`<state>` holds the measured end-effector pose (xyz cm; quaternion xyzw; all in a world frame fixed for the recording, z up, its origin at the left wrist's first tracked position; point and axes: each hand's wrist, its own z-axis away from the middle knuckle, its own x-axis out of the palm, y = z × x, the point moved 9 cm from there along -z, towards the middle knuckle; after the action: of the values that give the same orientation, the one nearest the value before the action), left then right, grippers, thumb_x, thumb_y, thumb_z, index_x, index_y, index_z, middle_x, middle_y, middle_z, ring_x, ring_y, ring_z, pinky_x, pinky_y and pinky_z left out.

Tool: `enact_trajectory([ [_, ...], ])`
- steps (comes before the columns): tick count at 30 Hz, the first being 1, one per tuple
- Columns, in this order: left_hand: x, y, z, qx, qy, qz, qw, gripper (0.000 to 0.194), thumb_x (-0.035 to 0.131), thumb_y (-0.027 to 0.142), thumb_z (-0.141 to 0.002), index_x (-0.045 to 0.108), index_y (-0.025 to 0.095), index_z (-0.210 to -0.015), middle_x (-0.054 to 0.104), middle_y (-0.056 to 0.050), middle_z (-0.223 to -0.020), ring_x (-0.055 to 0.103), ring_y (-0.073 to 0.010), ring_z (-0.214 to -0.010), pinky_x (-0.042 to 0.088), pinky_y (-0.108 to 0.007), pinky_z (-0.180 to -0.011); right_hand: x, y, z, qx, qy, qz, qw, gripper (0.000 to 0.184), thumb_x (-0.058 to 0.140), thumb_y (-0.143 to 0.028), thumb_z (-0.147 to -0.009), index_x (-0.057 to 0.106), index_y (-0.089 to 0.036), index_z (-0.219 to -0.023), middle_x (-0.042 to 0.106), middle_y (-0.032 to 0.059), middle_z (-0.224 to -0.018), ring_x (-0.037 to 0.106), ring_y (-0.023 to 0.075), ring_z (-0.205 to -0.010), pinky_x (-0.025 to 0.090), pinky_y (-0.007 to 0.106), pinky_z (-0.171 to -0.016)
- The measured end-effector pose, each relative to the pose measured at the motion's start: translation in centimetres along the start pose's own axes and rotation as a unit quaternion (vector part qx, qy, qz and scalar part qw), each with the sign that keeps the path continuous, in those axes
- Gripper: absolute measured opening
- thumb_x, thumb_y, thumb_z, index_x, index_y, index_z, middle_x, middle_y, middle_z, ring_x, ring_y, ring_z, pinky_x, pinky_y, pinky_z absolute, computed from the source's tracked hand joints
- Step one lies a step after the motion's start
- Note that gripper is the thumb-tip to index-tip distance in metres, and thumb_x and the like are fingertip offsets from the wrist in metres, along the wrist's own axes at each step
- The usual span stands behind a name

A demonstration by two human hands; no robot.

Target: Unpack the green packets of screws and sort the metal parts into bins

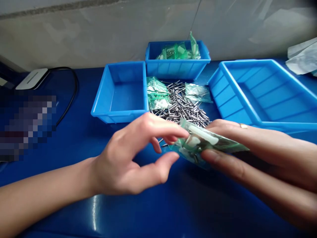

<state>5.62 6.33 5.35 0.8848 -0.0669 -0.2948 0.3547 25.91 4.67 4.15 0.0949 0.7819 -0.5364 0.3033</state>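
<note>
Above the table [153, 211], the right hand [257, 138] pinches a plastic bag [208, 137] near the screws [183, 109]; a loose pinch could drop it, as the left hand [133, 155], fingers parted, hardly supports it.

Right bin [230, 94] cut by edge; left object [27, 127] pixelated; screws [184, 109] partly hidden behind hands [136, 155] [262, 143].
</note>
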Motion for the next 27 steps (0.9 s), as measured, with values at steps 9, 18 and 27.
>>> enact_trajectory([
  [9,0.4,-2.0,0.0,-0.101,-0.021,0.089,0.991,0.02,0.094,0.012,-0.115,0.081,0.023,-0.105,0.08,0.008,-0.076,0.076,-0.0112,-0.058,0.07,-0.018,-0.062,-0.7,0.3,-0.1,-0.015,0.031,0.047,0.998,0.006,0.086,-0.051,-0.125,0.09,-0.047,-0.121,0.09,-0.0077,-0.099,0.081,0.0179,-0.075,0.066,0.021,-0.068],
  [18,-0.4,-0.8,-0.3,-0.104,0.018,0.03,0.994,0.027,0.077,0.006,-0.116,0.096,0.024,-0.115,0.101,-0.003,-0.113,0.098,-0.0214,-0.09,0.081,-0.024,-0.074,-2.1,0.6,0.2,-0.025,0.043,0.049,0.998,0.017,0.08,-0.039,-0.125,0.093,-0.047,-0.133,0.09,-0.0018,-0.103,0.087,0.0211,-0.078,0.073,0.022,-0.068],
  [27,-0.6,-0.6,0.0,-0.036,0.019,-0.012,0.999,0.028,0.074,0.003,-0.114,0.095,0.019,-0.125,0.1,-0.01,-0.136,0.094,-0.0172,-0.097,0.07,-0.016,-0.064,-2.8,1.1,1.0,0.027,0.071,0.012,0.997,0.025,0.08,-0.04,-0.126,0.099,-0.054,-0.131,0.096,-0.0056,-0.119,0.094,0.0231,-0.105,0.077,0.026,-0.092],
])
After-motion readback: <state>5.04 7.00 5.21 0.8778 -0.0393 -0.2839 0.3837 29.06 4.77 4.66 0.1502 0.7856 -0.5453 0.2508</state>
